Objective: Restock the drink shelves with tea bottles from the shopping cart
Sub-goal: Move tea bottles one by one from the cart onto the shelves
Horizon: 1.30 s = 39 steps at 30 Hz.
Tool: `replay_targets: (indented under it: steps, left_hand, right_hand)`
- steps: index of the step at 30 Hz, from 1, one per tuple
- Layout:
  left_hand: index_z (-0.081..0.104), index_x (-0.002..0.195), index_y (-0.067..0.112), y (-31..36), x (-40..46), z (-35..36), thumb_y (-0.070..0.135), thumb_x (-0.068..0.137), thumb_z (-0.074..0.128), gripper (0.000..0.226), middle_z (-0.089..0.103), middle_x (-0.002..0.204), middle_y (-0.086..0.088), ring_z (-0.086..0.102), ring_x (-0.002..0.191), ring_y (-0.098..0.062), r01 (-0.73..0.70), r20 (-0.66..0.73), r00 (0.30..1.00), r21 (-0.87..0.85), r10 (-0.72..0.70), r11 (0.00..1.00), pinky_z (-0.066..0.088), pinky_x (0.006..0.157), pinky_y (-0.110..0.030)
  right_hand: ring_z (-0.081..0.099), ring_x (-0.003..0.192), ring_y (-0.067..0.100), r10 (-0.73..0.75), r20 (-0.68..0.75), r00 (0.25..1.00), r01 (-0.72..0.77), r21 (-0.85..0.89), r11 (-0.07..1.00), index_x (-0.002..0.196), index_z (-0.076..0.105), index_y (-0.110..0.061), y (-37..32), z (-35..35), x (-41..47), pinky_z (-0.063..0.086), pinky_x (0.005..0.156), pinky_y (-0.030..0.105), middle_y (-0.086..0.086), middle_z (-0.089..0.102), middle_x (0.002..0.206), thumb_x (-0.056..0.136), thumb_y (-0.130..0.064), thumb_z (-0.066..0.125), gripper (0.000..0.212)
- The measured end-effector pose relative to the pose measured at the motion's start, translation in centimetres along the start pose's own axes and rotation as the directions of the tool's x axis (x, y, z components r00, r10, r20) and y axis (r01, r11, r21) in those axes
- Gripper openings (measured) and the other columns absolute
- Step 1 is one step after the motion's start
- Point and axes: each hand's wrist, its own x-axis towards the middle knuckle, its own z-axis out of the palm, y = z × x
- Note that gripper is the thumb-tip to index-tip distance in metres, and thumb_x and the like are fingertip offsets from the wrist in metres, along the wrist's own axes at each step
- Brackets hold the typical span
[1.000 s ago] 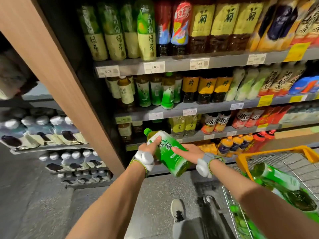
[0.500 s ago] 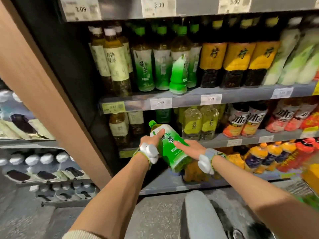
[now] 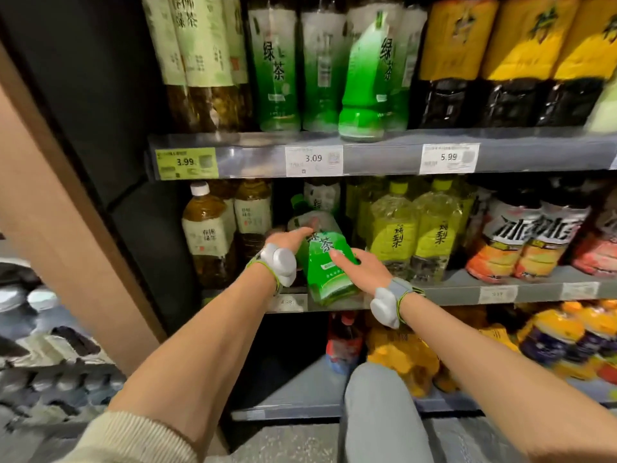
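Observation:
A green tea bottle (image 3: 325, 274) with a green cap leans tilted into the gap on the middle shelf (image 3: 467, 290), between brown tea bottles (image 3: 208, 235) and yellow-green pear drink bottles (image 3: 394, 235). Its base is at the shelf's front lip. My left hand (image 3: 287, 238) grips the bottle's upper left side, thumb across its shoulder. My right hand (image 3: 362, 267) presses straight fingers against the label on its right side. Another green tea bottle (image 3: 320, 197) stands deeper in the gap. The shopping cart is out of view.
The shelf above (image 3: 384, 155) carries green tea bottles (image 3: 277, 78) and yellow-labelled dark bottles (image 3: 447, 61), with price tags along its edge. The lowest shelf holds orange and red drinks (image 3: 551, 335). A wooden side panel (image 3: 66, 228) stands at the left. My knee (image 3: 384, 412) is raised below.
I have come much closer to the shelves and lower. Both hands carried the bottle forward and up, so its top now reaches into the middle shelf's gap.

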Motion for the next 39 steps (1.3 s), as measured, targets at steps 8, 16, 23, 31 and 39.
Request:
replay_targets:
  steps: [8, 16, 23, 31, 39]
  left_hand:
    - [0.045, 0.138, 0.023, 2.0, 3.0, 1.5, 0.066, 0.059, 0.075, 0.095, 0.052, 0.140, -0.002, 0.050, 0.129, -0.024, -0.160, -0.044, 0.987, -0.240, 0.154, 0.958, 0.041, 0.108, -0.043]
    - [0.058, 0.126, 0.024, 1.2, 3.5, 2.1, 0.052, 0.051, 0.083, 0.084, 0.068, 0.116, 0.001, 0.065, 0.106, -0.018, -0.408, -0.109, 0.912, -0.148, 0.395, 0.901, 0.053, 0.095, -0.036]
    - [0.046, 0.138, 0.026, -0.6, 3.2, 2.1, 0.021, 0.072, 0.082, 0.076, 0.062, 0.112, 0.007, 0.061, 0.106, -0.012, -0.472, -0.026, 0.880, -0.151, 0.473, 0.869, 0.052, 0.091, -0.029]
    - [0.036, 0.144, 0.021, -4.0, 4.6, 2.6, 0.025, 0.070, 0.083, 0.088, 0.053, 0.139, -0.005, 0.051, 0.128, -0.022, -0.373, 0.058, 0.928, 0.076, 0.369, 0.925, 0.043, 0.106, -0.035]
    - [0.024, 0.149, 0.016, -5.3, 7.9, 4.1, 0.030, 0.093, 0.059, 0.067, 0.036, 0.152, -0.006, 0.037, 0.138, -0.025, -0.314, 0.099, 0.949, 0.250, 0.298, 0.916, 0.033, 0.106, -0.028]
  right_hand:
    - [0.029, 0.141, 0.028, 0.035, -0.128, 0.991, -0.031, 0.036, 0.999, 0.149, 0.018, -0.005, 0.5, 0.7, 3.8, 0.029, 0.112, 0.038, 0.010, 0.024, 0.156, 0.088, -0.064, 0.045, 0.089]
    - [0.046, 0.087, 0.021, 0.003, -0.141, 0.990, -0.024, -0.144, 0.989, 0.114, 0.046, -0.001, 1.3, 0.5, 4.7, 0.037, 0.072, 0.032, 0.006, 0.046, 0.096, 0.086, -0.058, 0.053, 0.064]
    - [0.039, 0.070, 0.018, 0.013, -0.167, 0.986, -0.038, -0.146, 0.989, 0.084, 0.039, -0.010, 2.1, 1.7, 5.1, 0.030, 0.059, 0.031, 0.002, 0.036, 0.075, 0.083, -0.048, 0.065, 0.046]
    - [0.039, 0.056, 0.019, 0.057, -0.198, 0.979, -0.088, -0.153, 0.984, 0.066, 0.038, -0.012, 1.9, 2.8, 6.9, 0.030, 0.051, 0.030, 0.002, 0.038, 0.063, 0.083, -0.043, 0.066, 0.045]
    - [0.050, 0.097, 0.028, 0.193, -0.158, 0.968, -0.228, -0.245, 0.942, 0.084, 0.048, -0.012, 1.5, 3.6, 9.3, 0.038, 0.078, 0.032, 0.025, 0.055, 0.116, 0.097, -0.026, 0.048, 0.019]
